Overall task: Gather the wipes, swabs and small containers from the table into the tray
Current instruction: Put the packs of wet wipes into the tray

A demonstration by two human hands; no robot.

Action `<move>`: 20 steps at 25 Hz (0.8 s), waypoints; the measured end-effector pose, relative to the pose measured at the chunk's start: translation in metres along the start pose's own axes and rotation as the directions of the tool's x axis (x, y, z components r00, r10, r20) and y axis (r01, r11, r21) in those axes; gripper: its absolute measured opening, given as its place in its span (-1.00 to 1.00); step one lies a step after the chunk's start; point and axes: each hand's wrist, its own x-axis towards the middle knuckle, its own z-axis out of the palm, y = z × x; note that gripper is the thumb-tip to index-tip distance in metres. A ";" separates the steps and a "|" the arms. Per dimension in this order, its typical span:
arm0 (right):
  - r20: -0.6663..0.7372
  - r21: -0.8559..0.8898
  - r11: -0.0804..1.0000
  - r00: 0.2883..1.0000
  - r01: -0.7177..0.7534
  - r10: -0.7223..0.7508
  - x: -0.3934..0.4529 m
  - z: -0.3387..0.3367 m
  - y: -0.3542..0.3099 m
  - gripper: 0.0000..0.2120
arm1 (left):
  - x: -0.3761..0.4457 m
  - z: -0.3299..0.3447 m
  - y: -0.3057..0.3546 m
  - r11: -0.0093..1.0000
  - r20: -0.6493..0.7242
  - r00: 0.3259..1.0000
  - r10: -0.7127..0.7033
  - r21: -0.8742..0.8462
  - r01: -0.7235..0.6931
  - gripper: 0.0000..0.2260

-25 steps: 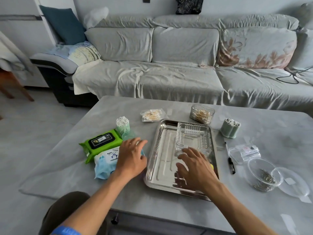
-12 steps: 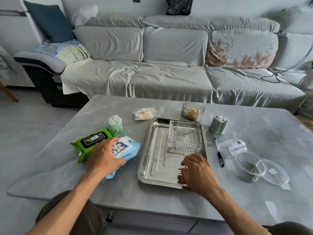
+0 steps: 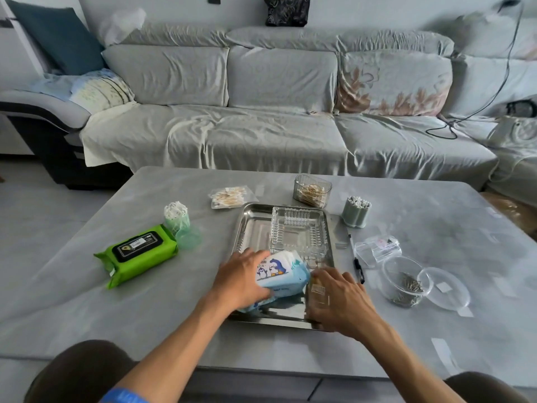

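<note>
Lying in the tray (image 3: pixel 253 228), blue wipes pack (image 3: pixel 280 274) between both hands: left (image 3: pixel 242 279), right (image 3: pixel 340 301).

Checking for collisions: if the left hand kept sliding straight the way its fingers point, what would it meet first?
Probably the clear plastic box in the tray. The left hand, gripping the blue wipes pack, points toward it, though depth is uncertain.

Grey table (image 3: pixel 290 344) is occupied at centre by metal tray (image 3: pixel 250 228). Green wipes pack (image 3: pixel 136 254) and swab tube (image 3: pixel 175 218) are seen at 9 o'clock; swab bag (image 3: pixel 229 196) at 11; swab box (image 3: pixel 312 190) at 12; swab cup (image 3: pixel 356 211) at 1; pen (image 3: pixel 356 258), round tub (image 3: pixel 405 282) and lid (image 3: pixel 447 287) at 3.
</note>
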 end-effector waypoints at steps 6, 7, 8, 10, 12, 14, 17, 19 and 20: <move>0.011 0.053 0.998 0.999 0.035 -0.036 0.006 -0.010 0.014 -0.28 | 0.007 0.009 0.003 0.990 0.113 0.987 0.113 0.077 -0.122 -0.24; 0.021 0.070 0.997 0.999 0.042 -0.043 0.007 -0.011 0.016 -0.27 | 0.010 0.005 0.000 0.984 0.159 0.975 0.154 0.061 -0.165 -0.24; 0.034 0.091 0.995 0.998 0.047 -0.050 0.008 -0.012 0.017 -0.25 | 0.012 0.002 -0.001 0.979 0.199 0.964 0.178 0.062 -0.194 -0.24; 0.059 0.139 0.989 0.996 0.051 -0.060 0.011 -0.017 0.019 -0.21 | 0.015 -0.001 -0.001 0.974 0.255 0.950 0.182 0.082 -0.209 -0.21; 0.051 0.173 0.984 0.997 0.043 -0.053 0.014 -0.022 0.020 -0.21 | 0.017 -0.004 0.002 0.976 0.295 0.941 0.168 0.083 -0.200 -0.20; 0.034 0.189 0.981 0.999 0.035 -0.042 0.019 -0.025 0.021 -0.21 | 0.015 -0.007 0.004 0.980 0.343 0.923 0.174 0.030 -0.195 -0.19; 0.037 0.181 0.983 0.999 0.028 -0.035 0.027 -0.026 0.022 -0.21 | 0.007 -0.004 0.005 0.979 0.356 0.915 0.189 0.007 -0.205 -0.16; 0.026 0.154 0.988 0.999 0.031 -0.036 0.031 -0.027 0.021 -0.23 | 0.003 0.002 0.007 0.977 0.367 0.917 0.158 0.075 -0.199 -0.15; 0.025 0.133 0.990 0.999 0.038 -0.041 0.033 -0.028 0.022 -0.24 | 0.001 0.006 0.009 0.973 0.386 0.913 0.134 0.126 -0.195 -0.15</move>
